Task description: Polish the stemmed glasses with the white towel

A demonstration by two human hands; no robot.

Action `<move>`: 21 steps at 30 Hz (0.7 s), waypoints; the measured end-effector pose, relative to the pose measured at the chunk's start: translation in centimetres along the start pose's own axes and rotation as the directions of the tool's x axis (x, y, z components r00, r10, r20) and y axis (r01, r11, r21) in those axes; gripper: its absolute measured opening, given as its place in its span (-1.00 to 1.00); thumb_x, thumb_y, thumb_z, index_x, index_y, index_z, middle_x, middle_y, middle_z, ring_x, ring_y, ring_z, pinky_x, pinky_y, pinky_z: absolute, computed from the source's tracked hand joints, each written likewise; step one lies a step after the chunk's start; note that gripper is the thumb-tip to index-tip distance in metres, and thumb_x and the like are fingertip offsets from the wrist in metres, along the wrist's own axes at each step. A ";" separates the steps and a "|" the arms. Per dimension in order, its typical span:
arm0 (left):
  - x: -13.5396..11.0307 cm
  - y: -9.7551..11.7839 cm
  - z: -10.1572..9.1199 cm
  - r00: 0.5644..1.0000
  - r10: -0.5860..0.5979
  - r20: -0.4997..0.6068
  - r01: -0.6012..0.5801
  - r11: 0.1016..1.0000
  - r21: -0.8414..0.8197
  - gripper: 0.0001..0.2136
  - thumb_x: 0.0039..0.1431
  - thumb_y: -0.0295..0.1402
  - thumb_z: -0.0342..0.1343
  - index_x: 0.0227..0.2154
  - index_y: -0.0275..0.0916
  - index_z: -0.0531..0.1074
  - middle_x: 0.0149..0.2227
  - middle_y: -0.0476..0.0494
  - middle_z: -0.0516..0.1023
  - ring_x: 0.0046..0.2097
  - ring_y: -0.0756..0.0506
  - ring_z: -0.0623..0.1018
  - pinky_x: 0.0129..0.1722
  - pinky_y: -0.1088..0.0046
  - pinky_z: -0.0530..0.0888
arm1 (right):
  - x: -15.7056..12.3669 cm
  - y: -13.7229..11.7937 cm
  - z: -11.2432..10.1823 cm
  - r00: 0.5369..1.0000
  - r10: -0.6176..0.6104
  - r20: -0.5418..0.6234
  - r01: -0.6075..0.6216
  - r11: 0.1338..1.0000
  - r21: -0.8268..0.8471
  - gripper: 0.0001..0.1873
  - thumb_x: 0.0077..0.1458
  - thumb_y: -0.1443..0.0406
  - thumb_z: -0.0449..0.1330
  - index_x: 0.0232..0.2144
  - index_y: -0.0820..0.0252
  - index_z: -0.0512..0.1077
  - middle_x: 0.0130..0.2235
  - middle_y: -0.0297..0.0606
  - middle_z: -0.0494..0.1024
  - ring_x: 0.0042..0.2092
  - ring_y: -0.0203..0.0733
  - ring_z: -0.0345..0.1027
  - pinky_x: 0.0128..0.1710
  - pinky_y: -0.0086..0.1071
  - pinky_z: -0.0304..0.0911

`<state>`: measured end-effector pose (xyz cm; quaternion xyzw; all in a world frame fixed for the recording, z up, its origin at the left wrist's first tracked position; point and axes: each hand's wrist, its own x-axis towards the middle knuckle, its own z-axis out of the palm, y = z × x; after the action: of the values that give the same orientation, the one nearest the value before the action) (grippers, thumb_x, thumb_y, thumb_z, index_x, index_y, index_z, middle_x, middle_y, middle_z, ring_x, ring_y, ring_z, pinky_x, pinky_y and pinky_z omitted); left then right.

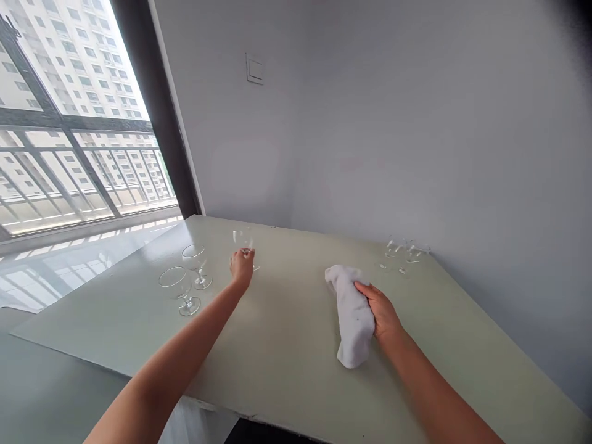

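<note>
My left hand (241,268) reaches far over the table, its fingers closed around a clear stemmed glass (242,237) near the bowl's lower part. That glass is upright, and part of its stem is hidden behind the hand. Closer to me on the left, two more stemmed glasses stand upright: one wine glass (194,254) behind and another wine glass (174,280) in front. In my right hand (382,311) is a folded white cloth (354,317), gripped by its right side with the thumb on top. The cloth hangs over the table's middle right.
Several clear glasses (401,253) are grouped at the table's far right, by the wall. The pale green table (287,345) has its front edge below me. A grey wall (393,123) closes off the back and right. At the left is a large window (69,123).
</note>
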<state>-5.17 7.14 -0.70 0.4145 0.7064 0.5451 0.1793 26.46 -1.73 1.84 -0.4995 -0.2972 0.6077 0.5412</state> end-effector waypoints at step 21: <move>-10.1 1.5 1.7 0.507 0.583 0.635 -0.832 0.523 0.184 -0.65 0.15 -0.45 -0.09 0.03 -0.31 0.15 -0.38 -0.09 0.53 -0.35 -0.07 0.51 -0.40 0.45 0.35 | -2.3 0.8 5.2 0.788 -0.076 0.611 0.466 0.722 -0.511 -0.66 0.03 0.19 0.11 -0.13 0.16 0.38 -0.41 -0.30 0.43 -0.37 -0.22 0.41 -0.51 -0.42 0.30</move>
<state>2.59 0.36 -1.89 0.8292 0.4985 0.2529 0.0003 21.19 -3.14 3.48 -0.4043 -0.7007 0.4957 0.3160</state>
